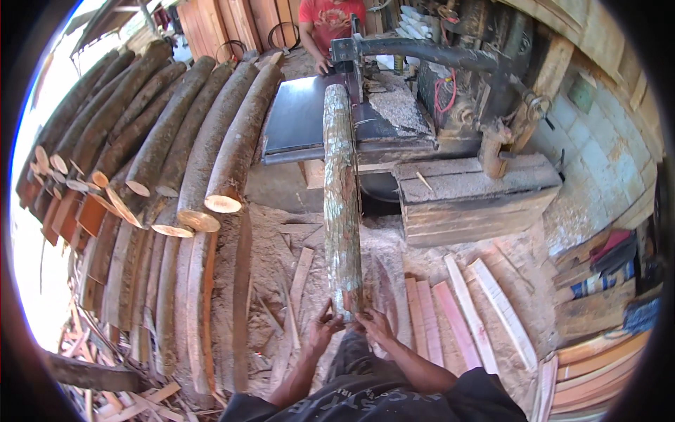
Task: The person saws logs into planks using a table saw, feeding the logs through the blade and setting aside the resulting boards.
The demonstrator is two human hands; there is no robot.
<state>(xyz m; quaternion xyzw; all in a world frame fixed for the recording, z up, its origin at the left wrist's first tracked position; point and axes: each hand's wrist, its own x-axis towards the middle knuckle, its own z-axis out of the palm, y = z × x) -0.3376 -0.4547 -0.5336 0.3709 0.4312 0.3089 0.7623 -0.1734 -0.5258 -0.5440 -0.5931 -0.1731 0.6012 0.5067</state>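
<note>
A long log (341, 204) with mottled, pale-patched bark stretches straight out in front of me. Its far end rests on the dark metal saw table (299, 112), close to the upright blade and guide of a band saw (357, 70). At the log's near end, my left hand (325, 326) grips the left side. My right hand (377, 326) holds the same end from the right, fingers against the bark. The undersides of both hands are partly hidden.
Barked logs (239, 141) lie stacked on the left. A co-worker in a red shirt (332, 28) stands beyond the saw table, one hand near its far edge. Right of me are a sawdust-covered wooden box (478, 204), sawn strips (503, 309) and stacked boards (598, 380).
</note>
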